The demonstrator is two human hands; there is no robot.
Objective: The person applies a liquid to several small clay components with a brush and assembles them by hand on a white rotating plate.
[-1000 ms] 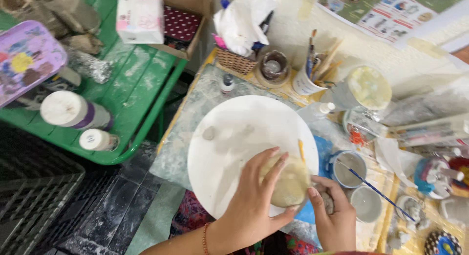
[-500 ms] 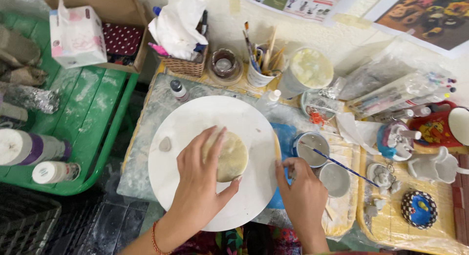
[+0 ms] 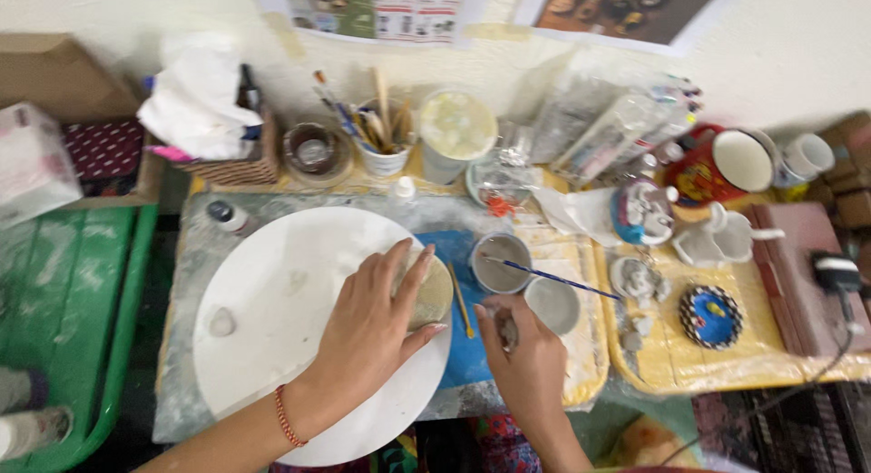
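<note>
Left hand [image 3: 376, 332]: we press it flat, fingers spread, on the pale clay disc [image 3: 426, 292], gripping nothing.
Clay disc: it lies at the right edge of the round white board [image 3: 272, 319].
Right hand [image 3: 526, 364]: just right of the board, our fingers pinch a small grey tool [image 3: 506, 328].
Grey cup [image 3: 501, 263]: beyond the right hand, right of the board, a blue brush [image 3: 553, 275] resting across it.
Brush jar [image 3: 381, 137]: behind the board, by the wall.

Single head view, looking steeply down and forward at the surface [image 3: 209, 255] from close above, the wall [image 3: 798, 56] along the top edge.
</note>
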